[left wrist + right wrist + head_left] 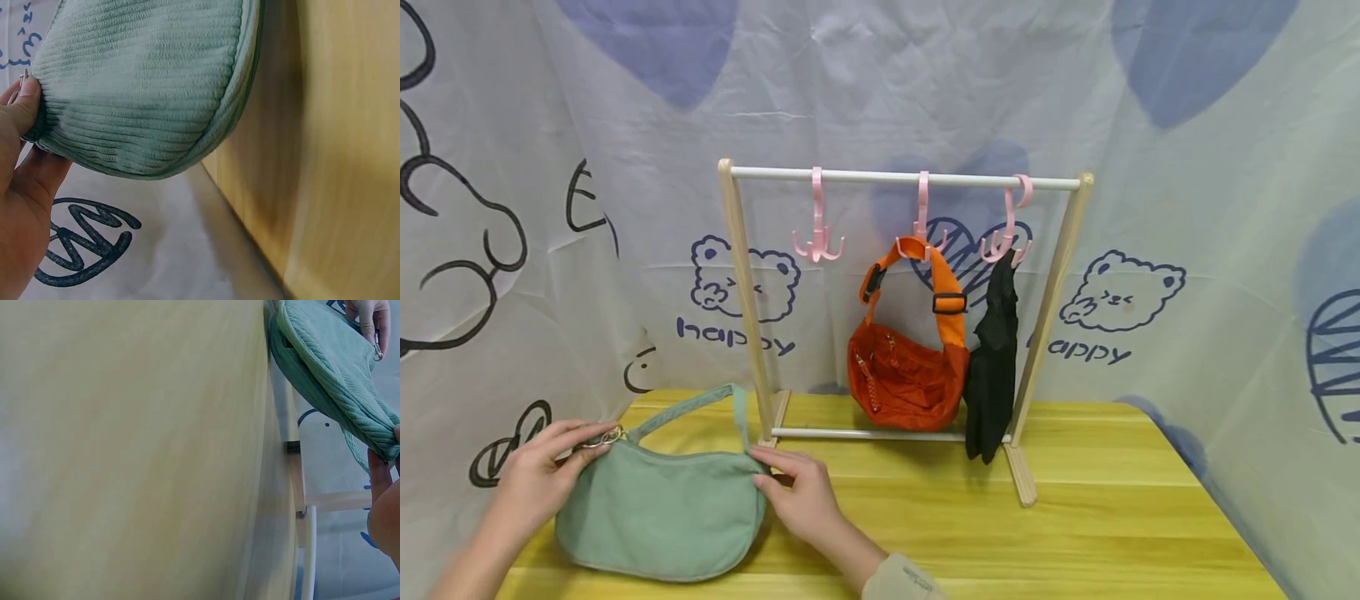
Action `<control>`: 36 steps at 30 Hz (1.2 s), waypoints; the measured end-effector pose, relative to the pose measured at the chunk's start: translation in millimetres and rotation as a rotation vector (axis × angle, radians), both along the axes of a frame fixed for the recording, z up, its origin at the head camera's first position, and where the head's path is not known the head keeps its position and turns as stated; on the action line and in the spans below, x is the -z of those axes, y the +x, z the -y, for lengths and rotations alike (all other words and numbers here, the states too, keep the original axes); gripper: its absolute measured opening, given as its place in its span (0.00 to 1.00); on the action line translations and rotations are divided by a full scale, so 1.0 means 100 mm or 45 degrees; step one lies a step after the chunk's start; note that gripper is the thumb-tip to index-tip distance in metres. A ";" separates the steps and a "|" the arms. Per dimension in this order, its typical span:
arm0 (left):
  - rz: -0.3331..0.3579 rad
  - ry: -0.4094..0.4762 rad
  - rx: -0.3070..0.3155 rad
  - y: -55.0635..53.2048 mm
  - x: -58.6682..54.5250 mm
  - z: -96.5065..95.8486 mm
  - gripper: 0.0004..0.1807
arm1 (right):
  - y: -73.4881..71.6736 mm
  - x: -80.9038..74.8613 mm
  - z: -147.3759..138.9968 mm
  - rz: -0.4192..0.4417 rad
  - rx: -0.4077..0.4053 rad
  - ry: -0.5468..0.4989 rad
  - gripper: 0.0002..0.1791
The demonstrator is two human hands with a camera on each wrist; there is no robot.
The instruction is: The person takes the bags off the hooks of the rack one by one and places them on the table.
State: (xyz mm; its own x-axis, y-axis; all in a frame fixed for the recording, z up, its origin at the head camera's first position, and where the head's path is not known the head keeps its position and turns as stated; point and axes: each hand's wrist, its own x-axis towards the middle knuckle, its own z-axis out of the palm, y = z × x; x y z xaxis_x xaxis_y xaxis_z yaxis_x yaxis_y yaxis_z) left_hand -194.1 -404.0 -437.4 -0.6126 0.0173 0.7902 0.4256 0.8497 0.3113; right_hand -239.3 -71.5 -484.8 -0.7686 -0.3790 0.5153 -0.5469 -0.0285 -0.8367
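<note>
A green corduroy shoulder bag (662, 517) is held upright at the table's left side, its strap (688, 406) arching above the top seam. My left hand (542, 468) pinches the bag's upper left corner by the metal ring (615, 434), thumb in front. At the upper right corner, near the strap's base, my right hand (805, 493) grips the fabric between thumb and fingers. Ribbed cloth fills much of the left wrist view, with the bag's rounded lower edge (187, 159) close to the wooden table.
Right of the bag stands a wooden rack (741, 292) with a white top bar (865, 176). A pink hook (817, 242) hangs at its left with nothing on it. An orange-red bag (910, 383) and a black bag (992, 383) hang from other pink hooks. Behind is a printed cloth (865, 83).
</note>
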 end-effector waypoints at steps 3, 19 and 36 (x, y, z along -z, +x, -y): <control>0.060 -0.003 -0.032 -0.05 -0.02 0.07 0.23 | -0.03 0.01 0.08 0.004 0.011 0.011 0.18; 0.266 -0.028 -0.173 -0.27 0.07 0.33 0.16 | -0.20 0.09 0.42 0.246 -0.115 0.173 0.28; 0.352 -0.068 -0.141 -0.41 0.33 0.37 0.14 | -0.30 0.24 0.49 0.173 0.003 0.476 0.27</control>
State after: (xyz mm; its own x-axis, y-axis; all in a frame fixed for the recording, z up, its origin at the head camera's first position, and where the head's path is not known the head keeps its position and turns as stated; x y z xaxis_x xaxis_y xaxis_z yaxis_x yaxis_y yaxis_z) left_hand -235.5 -441.2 -469.9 -0.8047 -0.0241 0.5931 0.2352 0.9044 0.3559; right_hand -268.9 -120.1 -508.3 -0.8214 -0.5194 0.2357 -0.4302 0.2929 -0.8539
